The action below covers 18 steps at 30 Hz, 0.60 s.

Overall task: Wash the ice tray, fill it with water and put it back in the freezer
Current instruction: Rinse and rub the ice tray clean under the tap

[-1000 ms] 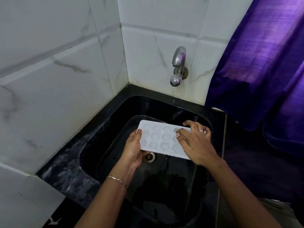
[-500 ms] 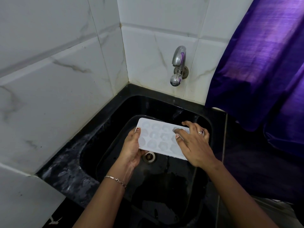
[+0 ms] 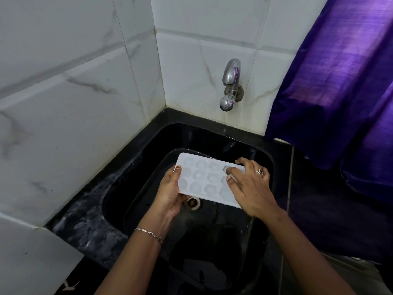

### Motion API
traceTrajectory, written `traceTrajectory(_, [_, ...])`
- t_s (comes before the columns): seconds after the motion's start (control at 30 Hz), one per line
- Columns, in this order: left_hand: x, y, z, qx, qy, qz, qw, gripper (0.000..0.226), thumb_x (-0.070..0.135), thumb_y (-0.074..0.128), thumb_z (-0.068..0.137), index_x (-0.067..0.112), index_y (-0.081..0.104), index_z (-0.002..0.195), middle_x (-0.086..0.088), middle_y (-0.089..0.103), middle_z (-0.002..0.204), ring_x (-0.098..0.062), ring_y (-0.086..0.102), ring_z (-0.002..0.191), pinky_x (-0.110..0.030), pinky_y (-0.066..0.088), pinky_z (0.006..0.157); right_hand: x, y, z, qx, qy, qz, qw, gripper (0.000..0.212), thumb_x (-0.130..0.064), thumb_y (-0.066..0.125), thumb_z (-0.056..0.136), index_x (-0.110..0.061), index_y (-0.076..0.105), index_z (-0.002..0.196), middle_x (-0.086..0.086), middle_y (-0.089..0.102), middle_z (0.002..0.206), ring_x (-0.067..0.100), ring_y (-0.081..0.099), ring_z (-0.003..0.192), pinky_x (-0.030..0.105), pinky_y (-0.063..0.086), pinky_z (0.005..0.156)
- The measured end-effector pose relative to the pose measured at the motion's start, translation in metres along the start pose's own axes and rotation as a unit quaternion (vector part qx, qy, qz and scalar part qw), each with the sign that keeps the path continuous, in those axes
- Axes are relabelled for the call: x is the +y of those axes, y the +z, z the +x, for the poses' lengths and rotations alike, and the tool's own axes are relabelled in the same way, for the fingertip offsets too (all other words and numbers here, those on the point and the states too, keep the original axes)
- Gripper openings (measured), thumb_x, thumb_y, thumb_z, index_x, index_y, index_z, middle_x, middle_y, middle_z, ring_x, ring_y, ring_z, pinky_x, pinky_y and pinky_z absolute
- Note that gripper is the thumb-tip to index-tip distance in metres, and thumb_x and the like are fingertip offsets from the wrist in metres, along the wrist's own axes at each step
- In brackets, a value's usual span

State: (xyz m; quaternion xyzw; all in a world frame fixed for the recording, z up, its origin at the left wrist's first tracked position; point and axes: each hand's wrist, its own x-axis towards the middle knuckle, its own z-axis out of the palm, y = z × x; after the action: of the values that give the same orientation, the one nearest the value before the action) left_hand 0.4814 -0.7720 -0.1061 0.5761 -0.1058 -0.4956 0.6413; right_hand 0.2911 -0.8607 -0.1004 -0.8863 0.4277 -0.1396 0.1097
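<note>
Head view: ice tray [image 3: 202, 179], white, cavities up, held over the black sink [image 3: 131, 179]. It is above the drain [image 3: 192, 203] and lower than the tap [image 3: 230, 86]

Left hand [image 3: 170, 196]: grip clamped on the tray's left short edge, thumb on top, fingers underneath

Right hand [image 3: 252, 189]: grip closed on the right end, fingers hooked over the far edge, one fingertip down in a cavity, apparently rubbing

No stream visible from the tap. Tray appears slightly tilted

Judged step: washing, not finished; filling and freezer not begun

Risks:
1. Wet plastic slides out of the left grip while the right hand pushes on it, and the tray drops into the sink
2. Rubbing without running water leaves residue in the cavities
3. Tilt during filling gives uneven cavities, then spill on the way to the freezer
</note>
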Motion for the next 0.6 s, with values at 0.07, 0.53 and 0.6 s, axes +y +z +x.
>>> traceTrajectory(0.07, [0.0000, -0.0002, 0.0004, 0.001, -0.004, -0.004, 1.000, 0.030, 0.034, 0.044, 0.101, 0.016, 0.058, 0.121, -0.008, 0.072, 0.110, -0.025, 0.070, 0.096, -0.044, 0.057, 0.082, 0.0002, 0.0003, -0.0002, -0.001, 0.002, 0.005, 1.000, 0.055, -0.053, 0.015, 0.090, -0.037, 0.055, 0.123, -0.003, 0.034, 0.146, 0.016, 0.023, 0.136, 0.042, 0.005, 0.112])
traceTrajectory(0.53, [-0.0005, -0.0023, -0.0005, -0.012, 0.001, -0.010, 1.000, 0.023, 0.032, 0.043, 0.102, 0.019, 0.061, 0.110, -0.004, 0.074, 0.102, -0.021, 0.072, 0.089, -0.043, 0.057, 0.081, -0.0001, -0.0010, -0.0006, -0.009, -0.002, -0.002, 1.000, 0.057, -0.053, 0.012, 0.089, -0.039, 0.054, 0.124, -0.003, 0.033, 0.146, 0.015, 0.024, 0.136, 0.041, 0.004, 0.112])
traceTrajectory(0.6, [-0.0009, -0.0026, -0.0012, -0.014, -0.001, -0.013, 1.000, 0.024, 0.033, 0.044, 0.102, 0.018, 0.060, 0.113, -0.005, 0.073, 0.105, -0.023, 0.071, 0.092, -0.044, 0.057, 0.083, -0.0006, -0.0009, -0.0005, -0.009, -0.005, -0.007, 1.000, 0.055, -0.053, 0.013, 0.089, -0.037, 0.055, 0.122, -0.003, 0.035, 0.143, 0.015, 0.027, 0.134, 0.040, 0.006, 0.111])
